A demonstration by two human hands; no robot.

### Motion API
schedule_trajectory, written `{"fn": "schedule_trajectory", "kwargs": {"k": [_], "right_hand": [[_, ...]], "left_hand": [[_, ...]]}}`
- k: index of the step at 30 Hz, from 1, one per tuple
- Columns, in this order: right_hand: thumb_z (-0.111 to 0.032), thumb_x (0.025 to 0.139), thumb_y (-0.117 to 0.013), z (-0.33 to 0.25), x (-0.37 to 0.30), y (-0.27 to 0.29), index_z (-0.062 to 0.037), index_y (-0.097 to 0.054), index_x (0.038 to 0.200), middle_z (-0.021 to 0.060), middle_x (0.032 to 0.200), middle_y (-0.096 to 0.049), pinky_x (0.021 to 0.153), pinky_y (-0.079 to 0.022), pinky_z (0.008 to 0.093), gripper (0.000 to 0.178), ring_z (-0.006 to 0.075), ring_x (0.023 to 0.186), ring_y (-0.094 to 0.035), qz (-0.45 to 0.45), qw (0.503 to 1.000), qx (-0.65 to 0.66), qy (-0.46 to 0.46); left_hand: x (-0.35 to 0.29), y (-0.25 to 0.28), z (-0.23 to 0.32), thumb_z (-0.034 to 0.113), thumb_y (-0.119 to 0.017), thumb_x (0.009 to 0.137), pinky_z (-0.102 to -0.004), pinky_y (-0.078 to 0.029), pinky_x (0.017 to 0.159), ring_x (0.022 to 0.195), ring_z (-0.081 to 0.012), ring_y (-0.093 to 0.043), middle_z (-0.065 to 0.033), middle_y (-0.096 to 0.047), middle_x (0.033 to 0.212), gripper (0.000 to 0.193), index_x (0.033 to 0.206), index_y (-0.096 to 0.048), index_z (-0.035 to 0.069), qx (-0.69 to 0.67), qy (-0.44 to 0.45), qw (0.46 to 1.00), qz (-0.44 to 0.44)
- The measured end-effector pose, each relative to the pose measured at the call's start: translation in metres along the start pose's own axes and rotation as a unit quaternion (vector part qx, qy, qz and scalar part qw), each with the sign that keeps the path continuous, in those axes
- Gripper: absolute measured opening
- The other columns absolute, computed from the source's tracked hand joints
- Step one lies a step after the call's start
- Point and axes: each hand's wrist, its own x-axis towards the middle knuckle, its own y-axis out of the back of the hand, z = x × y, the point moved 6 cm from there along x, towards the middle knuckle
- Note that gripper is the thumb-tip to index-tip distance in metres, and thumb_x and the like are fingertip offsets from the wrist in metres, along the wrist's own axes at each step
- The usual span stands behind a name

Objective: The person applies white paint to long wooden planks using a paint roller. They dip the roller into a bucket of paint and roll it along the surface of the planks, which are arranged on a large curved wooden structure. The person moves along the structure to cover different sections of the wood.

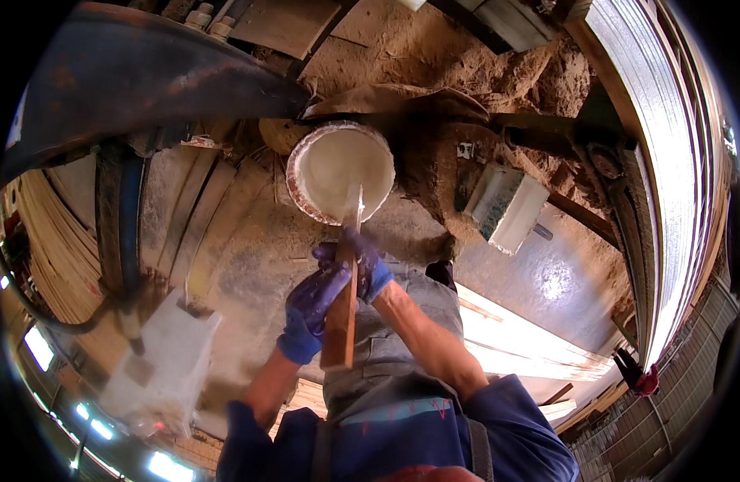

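Both my hands, in blue-purple gloves, are closed around a long flat wooden stick. My left hand grips it along the middle from the left side. Higher up, my right hand wraps it from the right, close to the bucket's rim. The stick's far end, coated in white, reaches over the near rim into a round bucket. Inside is a whitish, pasty-looking substance. Dried white and brown crust covers the rim. The stick's near end points back toward my waist.
A dark curved metal beam crosses the upper left. Right of the bucket sits a box-like pale block. Long boards stand stacked at the far right, and more boards lie at left. A whitish slab is at lower left; sawdust covers the ground ahead.
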Motion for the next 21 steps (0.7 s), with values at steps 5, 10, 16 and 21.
{"fn": "schedule_trajectory", "kwargs": {"k": [5,10,16,21], "right_hand": [[-0.042,0.087,-0.061,-0.011,-0.026,0.045,-0.0051,-0.059,0.101,0.0087,0.073,-0.060,0.055,-0.051,0.0384,0.039,0.0239,0.061,-0.060,0.109,0.985,-0.111,-0.079],[-0.036,0.088,-0.061,-0.037,-0.059,0.071,-0.0025,-0.059,0.100,0.0103,0.069,-0.061,0.045,-0.049,0.0340,0.036,0.0219,0.052,-0.059,0.165,0.882,-0.426,-0.116],[-0.032,0.089,-0.054,-0.048,-0.093,0.109,0.0002,-0.057,0.108,0.0194,0.090,-0.066,0.068,-0.051,0.0430,0.038,0.0313,0.079,-0.066,0.170,0.627,-0.758,-0.050],[-0.020,0.082,-0.055,-0.077,-0.130,0.156,-0.0020,-0.062,0.102,0.0234,0.102,-0.064,0.089,-0.044,0.0446,0.028,0.0384,0.101,-0.059,0.302,0.424,-0.851,0.069]], "left_hand": [[0.034,0.026,-0.119,0.022,-0.062,0.085,-0.0404,-0.040,0.102,0.122,-0.0362,-0.049,-0.0228,-0.051,0.131,0.055,0.133,-0.045,0.001,-0.112,0.105,0.988,0.023],[0.100,-0.042,-0.366,0.037,-0.065,0.081,-0.0390,-0.040,0.101,0.124,-0.0360,-0.047,-0.0237,-0.047,0.135,0.070,0.138,-0.040,0.004,0.071,0.253,0.965,0.025],[0.156,-0.093,-0.394,0.043,-0.065,0.078,-0.0419,-0.043,0.095,0.117,-0.0375,-0.053,-0.0229,-0.055,0.126,0.068,0.131,-0.047,0.004,0.034,0.314,0.938,-0.141],[0.139,-0.093,-0.382,0.038,-0.059,0.081,-0.0441,-0.045,0.094,0.107,-0.0398,-0.058,-0.0239,-0.060,0.117,0.060,0.129,-0.050,0.004,0.251,0.223,0.931,-0.146]]}}
